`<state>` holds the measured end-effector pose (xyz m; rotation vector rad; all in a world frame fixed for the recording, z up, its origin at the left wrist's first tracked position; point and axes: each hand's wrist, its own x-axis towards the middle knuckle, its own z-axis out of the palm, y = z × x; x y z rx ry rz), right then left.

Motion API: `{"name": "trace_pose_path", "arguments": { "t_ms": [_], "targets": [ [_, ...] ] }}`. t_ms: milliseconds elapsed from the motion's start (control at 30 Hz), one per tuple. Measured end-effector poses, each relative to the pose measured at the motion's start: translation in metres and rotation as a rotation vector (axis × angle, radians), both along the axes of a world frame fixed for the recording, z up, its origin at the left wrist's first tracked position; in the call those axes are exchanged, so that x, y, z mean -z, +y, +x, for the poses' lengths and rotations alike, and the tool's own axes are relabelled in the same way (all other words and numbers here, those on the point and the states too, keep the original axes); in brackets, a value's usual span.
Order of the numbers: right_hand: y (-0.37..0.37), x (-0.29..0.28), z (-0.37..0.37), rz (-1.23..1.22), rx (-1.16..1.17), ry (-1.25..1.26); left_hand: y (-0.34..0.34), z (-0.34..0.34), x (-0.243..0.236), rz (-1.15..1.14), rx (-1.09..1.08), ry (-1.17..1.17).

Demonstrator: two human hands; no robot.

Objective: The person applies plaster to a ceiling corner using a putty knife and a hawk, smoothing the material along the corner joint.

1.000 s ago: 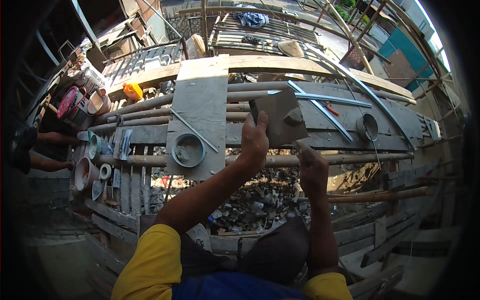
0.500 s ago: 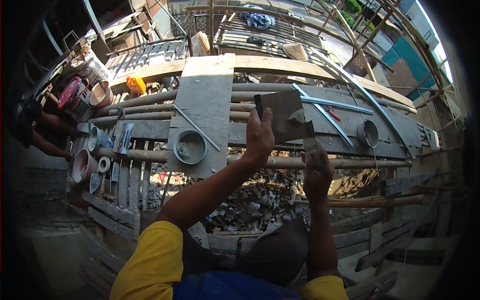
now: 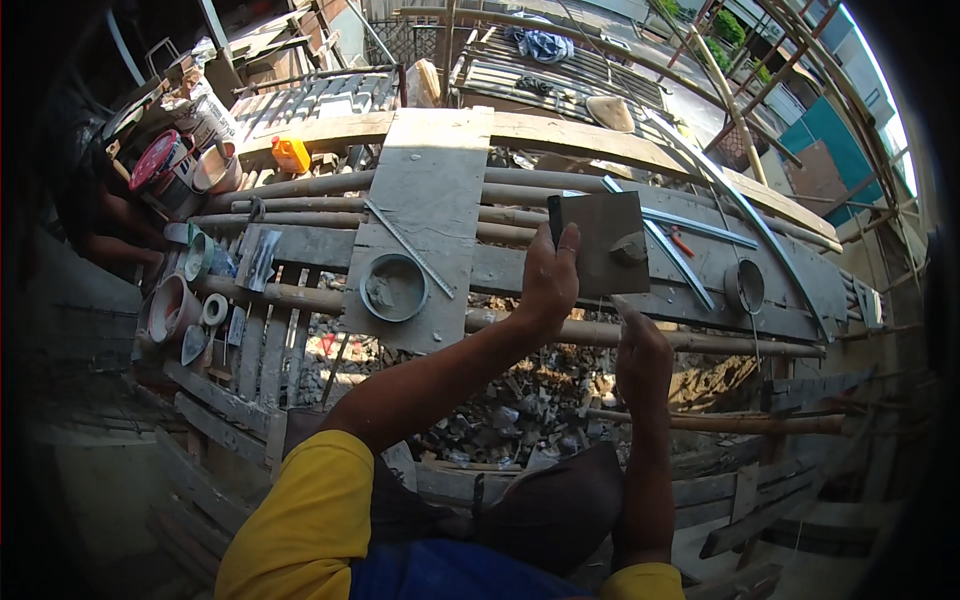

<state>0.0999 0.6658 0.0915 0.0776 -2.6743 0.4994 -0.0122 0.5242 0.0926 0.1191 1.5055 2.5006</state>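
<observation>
In front of me my left hand (image 3: 549, 285) is closed on a wide filling knife, a square grey blade (image 3: 597, 222) with a black strip along its left edge. A dab of grey paste (image 3: 628, 250) sticks to the blade's right side. Just below, my right hand (image 3: 645, 355) is closed round a putty knife (image 3: 621, 304); only a narrow, pale part of it shows, close to the wide blade's lower edge. Whether the two tools touch, I cannot tell. To the left, a round bowl (image 3: 422, 302) containing grey paste stands on a flat board (image 3: 430, 175).
A metal ruler (image 3: 408, 248) lies beside the bowl. Metal profiles (image 3: 680, 262), red-handled pliers (image 3: 681, 243) and a second round container (image 3: 744, 288) are on the right planks. Buckets (image 3: 172, 308) and a yellow jug (image 3: 291, 154) stand left, near another person's arm (image 3: 120, 247). Rubble (image 3: 500, 400) lies below the poles.
The putty knife has come down off the wide blade and turned, so less of it shows. The view has shifted slightly; both hands sit a little further right in it.
</observation>
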Motion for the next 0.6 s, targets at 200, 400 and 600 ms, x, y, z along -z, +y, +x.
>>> {"name": "trace_pose_path", "arguments": {
  "t_ms": [200,400,600],
  "targets": [
    [0.010,0.019,0.006,-0.458,0.182,-0.308,-0.016,-0.044,-0.021,0.035,-0.070,0.060],
    [0.008,0.027,0.011,-0.741,0.171,-0.387,-0.139,-0.138,0.080,-0.300,-0.196,-0.164],
    [0.026,0.029,0.023,-0.729,0.220,-0.451,-0.261,-0.100,0.272,-0.672,-0.294,-0.537]
  ]
}}
